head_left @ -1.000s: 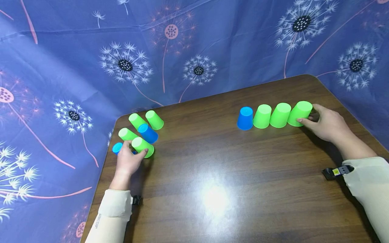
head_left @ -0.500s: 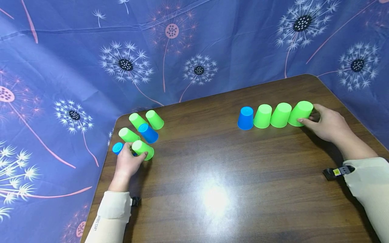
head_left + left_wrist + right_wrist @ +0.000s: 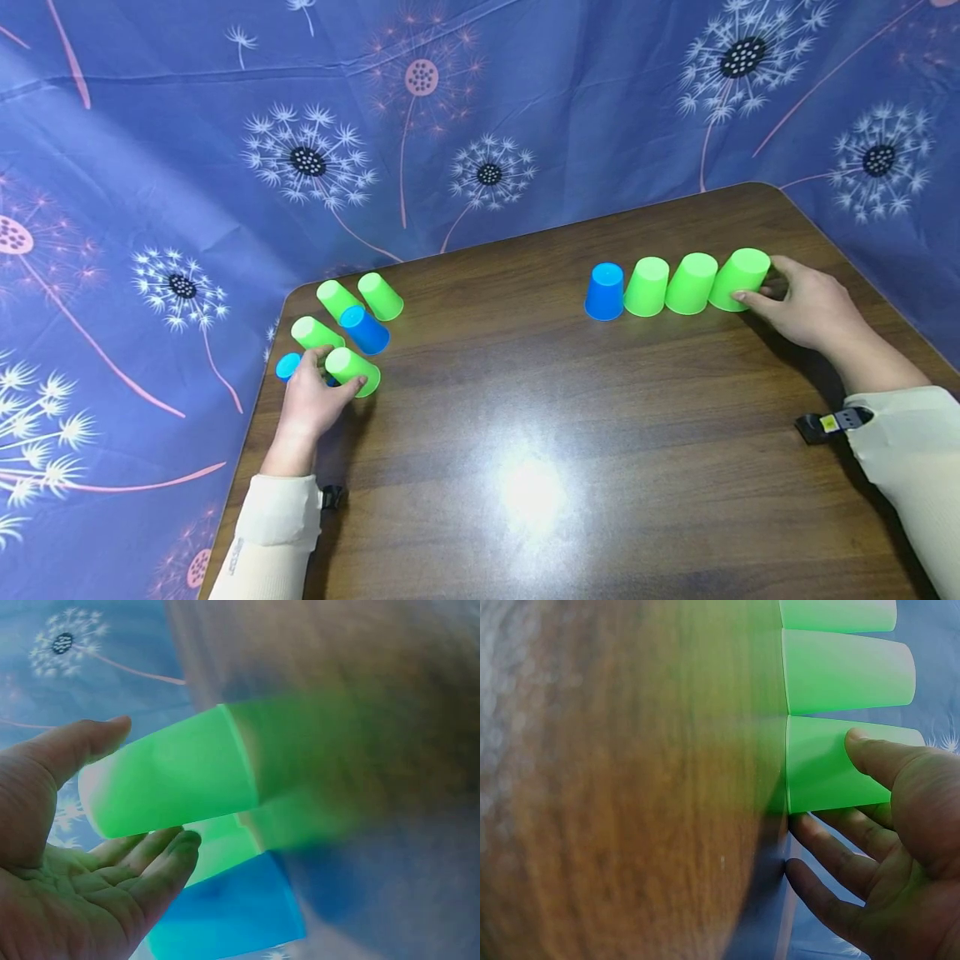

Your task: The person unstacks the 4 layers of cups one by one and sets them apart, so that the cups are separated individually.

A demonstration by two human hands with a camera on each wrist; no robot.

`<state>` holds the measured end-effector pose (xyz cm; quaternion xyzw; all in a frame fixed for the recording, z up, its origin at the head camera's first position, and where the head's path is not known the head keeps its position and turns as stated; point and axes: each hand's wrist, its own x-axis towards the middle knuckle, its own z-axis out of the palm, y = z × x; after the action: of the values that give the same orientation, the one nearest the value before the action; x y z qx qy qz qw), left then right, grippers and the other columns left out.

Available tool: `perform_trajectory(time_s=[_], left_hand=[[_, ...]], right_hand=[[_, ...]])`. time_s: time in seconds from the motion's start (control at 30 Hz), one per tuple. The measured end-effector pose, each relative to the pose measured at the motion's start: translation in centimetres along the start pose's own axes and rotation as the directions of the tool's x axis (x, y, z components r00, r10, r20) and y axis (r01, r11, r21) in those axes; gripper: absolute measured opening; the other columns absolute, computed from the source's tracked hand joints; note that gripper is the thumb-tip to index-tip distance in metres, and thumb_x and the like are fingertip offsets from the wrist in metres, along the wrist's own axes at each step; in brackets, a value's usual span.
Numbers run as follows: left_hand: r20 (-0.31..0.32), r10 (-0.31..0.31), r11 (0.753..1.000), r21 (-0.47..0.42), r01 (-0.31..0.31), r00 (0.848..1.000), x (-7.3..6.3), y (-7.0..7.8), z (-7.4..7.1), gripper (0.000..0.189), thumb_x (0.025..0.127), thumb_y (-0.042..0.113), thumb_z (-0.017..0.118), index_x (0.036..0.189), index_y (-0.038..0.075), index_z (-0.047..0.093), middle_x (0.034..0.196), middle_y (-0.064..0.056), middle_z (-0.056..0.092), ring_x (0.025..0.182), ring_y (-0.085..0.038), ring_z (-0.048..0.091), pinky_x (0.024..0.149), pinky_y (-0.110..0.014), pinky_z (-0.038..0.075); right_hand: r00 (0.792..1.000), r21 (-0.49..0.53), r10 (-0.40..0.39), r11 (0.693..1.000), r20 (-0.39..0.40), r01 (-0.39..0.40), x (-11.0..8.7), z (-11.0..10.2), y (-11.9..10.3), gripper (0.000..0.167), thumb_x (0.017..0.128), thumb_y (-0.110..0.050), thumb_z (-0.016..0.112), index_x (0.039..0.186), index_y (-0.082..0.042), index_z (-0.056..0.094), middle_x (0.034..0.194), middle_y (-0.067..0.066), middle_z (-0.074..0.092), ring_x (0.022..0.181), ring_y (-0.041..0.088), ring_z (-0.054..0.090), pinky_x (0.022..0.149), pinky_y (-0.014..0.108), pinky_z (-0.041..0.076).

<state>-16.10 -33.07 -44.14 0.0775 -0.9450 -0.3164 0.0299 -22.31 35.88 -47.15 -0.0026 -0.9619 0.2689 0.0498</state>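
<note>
At the table's left side, my left hand (image 3: 315, 400) holds an upside-down green cup (image 3: 354, 371), thumb on one side and fingers on the other. The left wrist view shows this green cup (image 3: 169, 776) between thumb and fingers, with a blue cup (image 3: 229, 911) beside it, partly behind my fingers. At the right, my right hand (image 3: 810, 304) grips the end green cup (image 3: 741, 282) of a row. Its thumb lies on the cup's near side in the right wrist view, and the cup (image 3: 832, 765) stands mouth down on the table.
Left of the held row-end cup stand two green cups (image 3: 692, 285) and a blue cup (image 3: 604, 292), side by side. Around my left hand are a blue cup (image 3: 365, 330), several green cups (image 3: 381, 297) and another blue cup (image 3: 288, 367), partly hidden. A patterned cloth (image 3: 525, 100) hangs behind the table (image 3: 480, 400).
The green cup in my left hand has shifted slightly toward me, along with the hand. My right hand and the row of cups look the same.
</note>
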Motion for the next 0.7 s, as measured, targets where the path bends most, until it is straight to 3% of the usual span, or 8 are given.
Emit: perform_trajectory(time_s=[0.17,0.33,0.47,0.7], left_hand=[[-0.087,0.088,0.996,-0.020,-0.090,0.992,-0.6,1.8,-0.8,0.084,0.091,0.025,0.084,0.154,-0.003,0.037,0.153,-0.025,0.048,0.140,-0.046,0.047,0.112,-0.060,0.042],[-0.177,0.211,0.976,-0.021,-0.218,0.961,-0.5,4.5,-0.7,0.075,0.089,0.023,0.086,0.150,0.003,0.047,0.148,-0.017,0.054,0.141,-0.042,0.048,0.113,-0.058,0.043],[-0.164,0.290,0.950,-0.068,-0.305,0.943,0.0,7.3,0.3,0.072,0.090,0.025,0.086,0.149,0.007,0.050,0.149,-0.011,0.056,0.143,-0.036,0.048,0.117,-0.052,0.040],[-0.078,0.435,0.885,-0.149,-0.442,0.897,1.3,12.1,3.9,0.061,0.092,0.017,0.084,0.144,0.004,0.055,0.142,-0.012,0.061,0.132,-0.033,0.058,0.112,-0.040,0.046]], right_hand=[[1.000,-0.002,0.000,1.000,-0.001,0.000,-0.1,0.0,-0.1,0.060,0.100,-0.050,0.068,0.129,0.000,0.053,0.101,0.027,0.068,0.098,0.053,0.059,0.080,0.070,0.042],[1.000,-0.001,-0.005,1.000,-0.004,0.005,-0.2,-0.2,-0.2,0.060,0.100,-0.049,0.069,0.130,0.001,0.053,0.103,0.028,0.068,0.100,0.054,0.059,0.082,0.071,0.042],[1.000,-0.003,-0.003,1.000,-0.002,0.003,-0.3,-0.3,-0.2,0.062,0.100,-0.047,0.069,0.133,0.002,0.051,0.106,0.031,0.068,0.101,0.055,0.059,0.084,0.072,0.042],[1.000,0.001,-0.003,1.000,0.002,0.003,-0.3,-0.1,-0.3,0.061,0.100,-0.048,0.069,0.131,0.001,0.052,0.106,0.030,0.069,0.102,0.054,0.060,0.084,0.072,0.042]])
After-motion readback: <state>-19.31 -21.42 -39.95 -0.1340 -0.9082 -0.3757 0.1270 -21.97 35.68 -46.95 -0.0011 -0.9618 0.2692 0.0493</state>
